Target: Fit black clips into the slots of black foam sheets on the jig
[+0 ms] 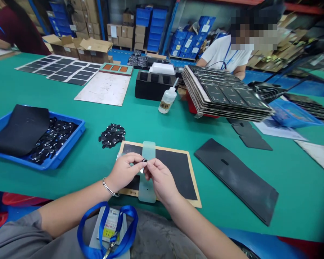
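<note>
Both hands meet over a black board with a tan frame (194,180), pinching one small black piece (144,160) between them. My left hand (125,171) grips its left side with thumb and forefinger. On the other side, the fingertips of my right hand (159,176) are closed on it too. Something small and white shows just under the fingertips; I cannot make out what it is. A translucent pale green strip (147,192) lies across the board beneath the hands. Beyond the left hand is a loose pile of small black pieces (112,135) with white marks.
At left a blue tray (82,126) holds many such pieces under a black sheet (18,126). Black foam sheets (240,180) lie at right. Behind stand a squeeze bottle (167,100), a black box (148,90) and a stack of panels (224,90). A co-worker (218,50) sits opposite.
</note>
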